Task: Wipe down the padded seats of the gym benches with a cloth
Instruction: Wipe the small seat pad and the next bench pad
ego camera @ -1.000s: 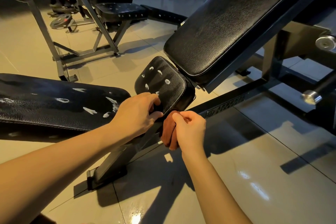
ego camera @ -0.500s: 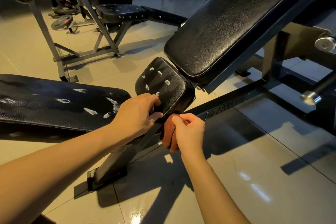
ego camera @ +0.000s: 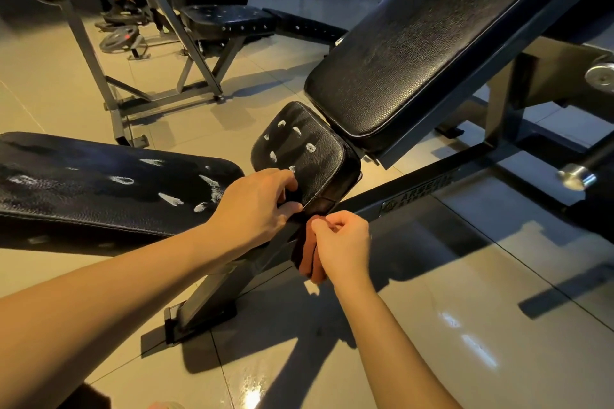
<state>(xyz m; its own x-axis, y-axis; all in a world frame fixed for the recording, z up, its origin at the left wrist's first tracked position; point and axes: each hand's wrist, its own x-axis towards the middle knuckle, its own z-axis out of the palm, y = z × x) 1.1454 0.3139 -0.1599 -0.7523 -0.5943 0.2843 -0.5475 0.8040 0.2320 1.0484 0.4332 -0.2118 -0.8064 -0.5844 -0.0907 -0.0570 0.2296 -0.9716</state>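
The left hand (ego camera: 255,209) is curling its fingers round the near corner of the seat pad (ego camera: 309,156), likely steadying it; the right hand (ego camera: 344,242), just beside it, is pinching the bunched cloth (ego camera: 309,256) below that corner, seemingly readying it for the white dabs (ego camera: 310,148) just beyond

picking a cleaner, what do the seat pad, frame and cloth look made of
Seat pad: probably vinyl or leather, black, pebbled grain, stitched edge. Frame: likely painted steel, dark square tube with slight sheen. Cloth: soft fabric, reddish brown, hanging in limp folds.
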